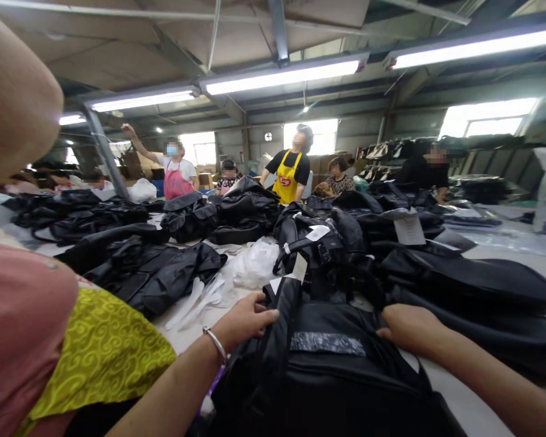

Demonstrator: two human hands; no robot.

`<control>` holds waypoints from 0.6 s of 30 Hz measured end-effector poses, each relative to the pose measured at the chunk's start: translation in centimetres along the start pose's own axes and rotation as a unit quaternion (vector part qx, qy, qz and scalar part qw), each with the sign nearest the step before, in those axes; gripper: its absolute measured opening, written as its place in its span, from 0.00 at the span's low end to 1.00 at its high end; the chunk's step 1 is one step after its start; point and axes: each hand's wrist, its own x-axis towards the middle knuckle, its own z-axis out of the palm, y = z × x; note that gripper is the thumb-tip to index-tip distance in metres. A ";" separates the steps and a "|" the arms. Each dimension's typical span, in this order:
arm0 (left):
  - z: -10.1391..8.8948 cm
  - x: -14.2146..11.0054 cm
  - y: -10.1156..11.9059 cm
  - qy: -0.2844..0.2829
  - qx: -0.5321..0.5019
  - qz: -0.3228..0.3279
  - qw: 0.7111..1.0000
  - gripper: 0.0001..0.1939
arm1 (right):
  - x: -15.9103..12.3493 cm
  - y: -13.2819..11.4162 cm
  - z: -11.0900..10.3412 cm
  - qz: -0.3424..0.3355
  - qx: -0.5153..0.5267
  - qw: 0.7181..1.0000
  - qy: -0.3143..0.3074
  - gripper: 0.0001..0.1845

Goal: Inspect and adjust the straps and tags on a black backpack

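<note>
A black backpack point(332, 376) lies in front of me at the lower middle, with a strip of clear plastic film point(327, 343) on its upper panel. My left hand point(246, 318), with a silver bangle at the wrist, is closed on the backpack's shoulder strap point(284, 321) near its upper end. A white paper tag point(299, 268) shows just above that strap. At the opposite side, my right hand point(404, 323) has its fingers curled around the backpack's right edge; its fingertips are partly hidden.
More black bags point(164, 273) are heaped along the table, with stacked ones point(473, 282) close on the right. Crumpled white plastic point(257, 262) lies past my left hand. A co-worker in a yellow patterned apron point(104, 352) stands close at left. Several people work beyond.
</note>
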 end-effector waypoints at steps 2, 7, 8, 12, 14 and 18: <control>0.2 0.3 0.5 -0.088 -0.046 -0.035 0.994 0.30 | -0.7 -3.4 -1.2 -0.054 -0.011 0.998 -0.042 0.11; 0.6 2.0 4.5 -0.106 -0.196 0.034 0.974 0.31 | -2.5 -12.1 -3.0 -0.208 0.295 0.910 -0.205 0.23; 0.6 2.5 5.5 -0.090 -0.211 0.049 0.972 0.30 | -2.8 -13.6 -3.0 -0.231 0.337 0.882 -0.236 0.27; 0.6 5.0 8.6 -0.050 -0.251 0.104 0.961 0.17 | -2.6 -18.6 -1.5 -0.274 0.423 0.819 -0.273 0.36; 0.6 5.8 9.3 -0.042 -0.266 0.128 0.955 0.08 | -1.8 -20.6 -0.4 -0.240 0.466 0.809 -0.266 0.32; 0.4 5.9 8.6 -0.040 -0.271 0.152 0.950 0.04 | 0.4 -22.5 0.8 -0.131 0.510 0.823 -0.213 0.29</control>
